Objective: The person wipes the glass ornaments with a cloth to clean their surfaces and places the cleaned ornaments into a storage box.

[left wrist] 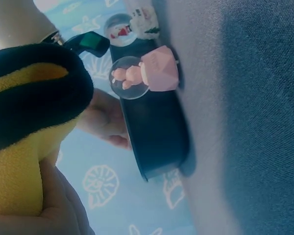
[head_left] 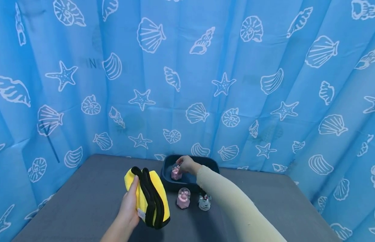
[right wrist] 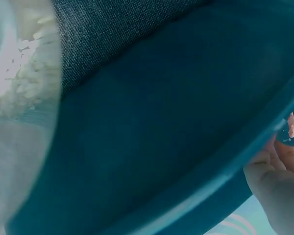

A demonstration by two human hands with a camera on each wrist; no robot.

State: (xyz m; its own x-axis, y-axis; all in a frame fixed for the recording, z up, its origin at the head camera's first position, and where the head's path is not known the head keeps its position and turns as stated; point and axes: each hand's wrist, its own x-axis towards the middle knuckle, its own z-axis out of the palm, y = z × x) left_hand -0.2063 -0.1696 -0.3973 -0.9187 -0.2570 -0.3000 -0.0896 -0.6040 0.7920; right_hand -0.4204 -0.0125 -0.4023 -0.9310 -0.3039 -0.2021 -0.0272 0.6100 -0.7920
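My left hand (head_left: 129,206) grips a folded yellow cloth (head_left: 161,191) with black edging, held up over the table's left half; the cloth fills the left side of the left wrist view. Inside the dark blue bin, my right hand (head_left: 188,165) has its fingers around a pink snow globe (head_left: 176,173). In the right wrist view, part of that globe (right wrist: 291,131) shows between the fingers, beyond the bin's rim. A second pink snow globe (head_left: 183,198), with a pink figure under its dome, stands in front of the bin. Beside it is a white-and-grey snow globe (head_left: 204,202).
The dark blue bin (head_left: 215,162) stands at the back of the grey table (head_left: 266,195), close to a blue curtain (head_left: 181,87) printed with white shells and starfish. My right sleeve (head_left: 232,205) crosses the bin's right front corner.
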